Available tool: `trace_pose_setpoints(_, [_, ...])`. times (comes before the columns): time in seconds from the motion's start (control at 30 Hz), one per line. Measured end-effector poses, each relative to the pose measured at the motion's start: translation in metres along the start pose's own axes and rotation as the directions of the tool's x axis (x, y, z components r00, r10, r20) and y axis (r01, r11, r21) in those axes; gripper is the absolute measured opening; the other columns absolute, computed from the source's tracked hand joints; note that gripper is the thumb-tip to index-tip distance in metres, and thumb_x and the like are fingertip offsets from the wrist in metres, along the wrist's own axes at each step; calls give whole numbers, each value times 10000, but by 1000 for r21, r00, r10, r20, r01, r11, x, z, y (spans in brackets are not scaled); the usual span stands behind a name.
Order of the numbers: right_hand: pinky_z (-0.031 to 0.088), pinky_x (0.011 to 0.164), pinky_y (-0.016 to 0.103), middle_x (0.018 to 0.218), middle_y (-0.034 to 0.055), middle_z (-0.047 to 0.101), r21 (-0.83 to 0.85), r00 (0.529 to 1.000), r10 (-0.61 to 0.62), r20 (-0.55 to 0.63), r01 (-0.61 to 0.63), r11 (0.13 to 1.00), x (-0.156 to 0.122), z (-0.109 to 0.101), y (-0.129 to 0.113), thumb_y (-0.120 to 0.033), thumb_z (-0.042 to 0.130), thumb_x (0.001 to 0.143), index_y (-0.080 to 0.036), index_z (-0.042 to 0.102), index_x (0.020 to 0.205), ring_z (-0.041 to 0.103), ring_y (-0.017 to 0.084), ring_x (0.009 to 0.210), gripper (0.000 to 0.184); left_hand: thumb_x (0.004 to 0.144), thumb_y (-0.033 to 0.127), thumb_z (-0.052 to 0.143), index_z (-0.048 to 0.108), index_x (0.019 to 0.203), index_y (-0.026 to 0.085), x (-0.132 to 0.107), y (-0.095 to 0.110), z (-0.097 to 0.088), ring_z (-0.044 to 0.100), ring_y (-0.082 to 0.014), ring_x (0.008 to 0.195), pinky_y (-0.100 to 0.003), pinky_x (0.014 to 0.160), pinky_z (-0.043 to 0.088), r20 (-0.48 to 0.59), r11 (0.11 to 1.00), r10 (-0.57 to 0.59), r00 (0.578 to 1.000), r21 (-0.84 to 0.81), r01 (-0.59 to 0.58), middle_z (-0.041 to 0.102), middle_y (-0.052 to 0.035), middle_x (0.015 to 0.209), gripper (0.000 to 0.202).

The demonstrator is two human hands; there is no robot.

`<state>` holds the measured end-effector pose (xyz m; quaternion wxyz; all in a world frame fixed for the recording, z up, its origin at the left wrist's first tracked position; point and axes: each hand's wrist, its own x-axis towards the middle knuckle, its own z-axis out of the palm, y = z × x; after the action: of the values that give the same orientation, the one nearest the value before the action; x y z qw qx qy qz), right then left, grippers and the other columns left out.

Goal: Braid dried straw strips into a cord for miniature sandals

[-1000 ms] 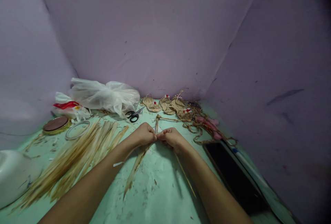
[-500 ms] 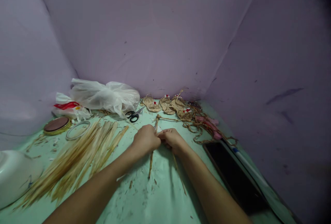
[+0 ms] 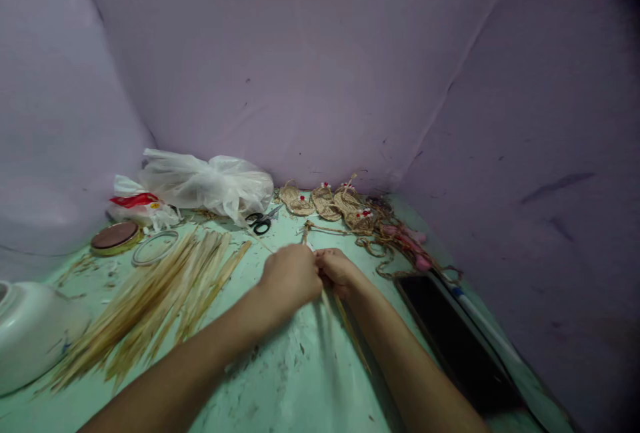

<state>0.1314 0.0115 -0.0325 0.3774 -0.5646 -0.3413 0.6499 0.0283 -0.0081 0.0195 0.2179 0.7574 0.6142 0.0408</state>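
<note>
My left hand [image 3: 291, 276] and my right hand [image 3: 338, 270] meet knuckle to knuckle over the pale green table [image 3: 295, 380]. Both are closed on a thin braided straw cord [image 3: 303, 234] that runs away from them toward the back. Loose straw strips [image 3: 347, 328] trail from under the hands toward me, between my forearms. The fingertips are hidden behind the knuckles.
A bundle of dry straw strips [image 3: 155, 296] lies at the left. Behind it are a white plastic bag [image 3: 210, 183], a round tin [image 3: 116, 237], a ring [image 3: 155, 247] and black scissors [image 3: 261, 221]. Small woven straw sandals [image 3: 325, 201] sit at the back, a dark phone [image 3: 453, 340] lies right, a white bowl [image 3: 30, 333] far left.
My left hand has rolled rightward over the cord. The loose strips that hung down to the left a second ago have swung to the right, under my right forearm.
</note>
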Motion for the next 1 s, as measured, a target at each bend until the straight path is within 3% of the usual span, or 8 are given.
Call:
trace_pose_setpoints(0.1, [277, 368, 180, 355, -41, 470, 35, 999, 19, 33, -20, 999, 0, -2, -1, -81, 509, 549, -129, 528, 527, 392, 63, 326, 56, 669, 216, 481, 621, 812, 98, 20, -20, -21, 522, -117, 540, -204, 476, 354, -31, 944, -82, 996, -323, 67, 629, -91, 730, 232])
trace_pose_setpoints(0.23, [264, 366, 181, 385, -33, 493, 9, 996, -15, 86, 14, 1000, 2, -5, 2, -125, 550, 561, -130, 516, 520, 390, 58, 333, 54, 665, 121, 468, 582, 815, 78, 43, -41, -14, 395, -38, 365, -146, 356, 273, 424, 559, -66, 903, -734, 386, 591, -40, 586, 193])
trace_pose_setpoints(0.33, [292, 402, 186, 424, -21, 524, 17, 992, -43, 116, 42, 999, 3, -6, 4, -163, 575, 568, -127, 540, 544, 423, 64, 371, 56, 666, 105, 467, 568, 693, 66, 50, -46, 1, 409, -30, 358, -127, 354, 300, 554, 427, 53, 831, -765, 482, 569, -46, 540, 112])
trace_pose_setpoints(0.43, [295, 426, 180, 436, -22, 524, -24, 977, -84, 195, 90, 996, 2, -7, 3, -180, 606, 549, -122, 546, 540, 423, 57, 391, 83, 663, 112, 478, 542, 608, 68, 50, -44, 11, 438, -41, 362, -136, 360, 325, 582, 441, 65, 810, -745, 500, 550, -41, 505, 95])
trace_pose_setpoints(0.57, [295, 452, 173, 465, -20, 536, -259, 964, -182, 194, 230, 938, 8, -9, 5, -167, 596, 553, -116, 551, 520, 403, 49, 424, 75, 620, 105, 494, 490, 489, 99, 45, -35, 14, 354, -55, 284, -171, 311, 256, 436, 617, -83, 896, -684, 390, 419, 18, 341, 131])
trace_pose_setpoints(0.67, [295, 462, 179, 518, 11, 584, -577, 942, -319, 103, 318, 752, 12, -10, 8, -151, 560, 571, -112, 605, 556, 449, 78, 486, 62, 578, 105, 482, 430, 413, 134, 41, -29, 16, 290, -64, 250, -196, 301, 195, 338, 740, -201, 919, -563, 369, 342, 34, 273, 175])
trace_pose_setpoints(0.8, [286, 469, 198, 577, 50, 629, -848, 896, -438, 72, 287, 447, 1, -7, 2, -147, 526, 578, -129, 674, 645, 510, 120, 548, 164, 504, 83, 498, 377, 399, 154, 44, -31, 25, 212, -37, 271, -199, 318, 125, 197, 754, -191, 962, -597, 272, 266, 74, 269, 175])
trace_pose_setpoints(1.0, [269, 446, 215, 603, 89, 639, -937, 927, -374, -21, 112, 330, -25, -4, -16, -209, 545, 565, -137, 685, 647, 535, 145, 552, 177, 473, 89, 493, 380, 401, 155, 47, -33, 32, 212, -40, 288, -206, 324, 98, 206, 714, -192, 960, -642, 280, 272, 70, 281, 150])
